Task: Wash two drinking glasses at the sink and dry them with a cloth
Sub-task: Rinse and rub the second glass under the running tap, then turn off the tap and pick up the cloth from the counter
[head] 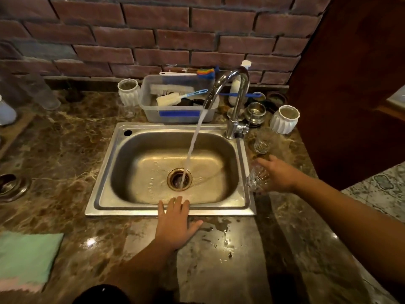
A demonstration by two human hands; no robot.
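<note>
One drinking glass (257, 179) is gripped by the right hand (278, 175) at the sink's (140, 210) right edge; the second glass (262, 143) is left standing on the worktop (65, 150) just beyond. The left hand (175, 222) is laid flat and empty at the near rim. Water (192, 148) is running; washing appears barely begun, and the green cloth (26, 257) at near left lies unused.

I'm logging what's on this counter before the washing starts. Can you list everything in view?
Sink: one, steel, centre of counter.
Tap: one, chrome, running into the drain.
Drinking glasses: two, clear; one standing right of sink, one in the right hand.
Tub: one, clear plastic, behind sink, holding brushes.
Ribbed cups: two, white; one left of tub, one right of tap.
Cloth: one, green, counter's left front.
Counter: brown marble.
Hands: left hand flat at sink's front edge; right hand gripping a glass.
</note>
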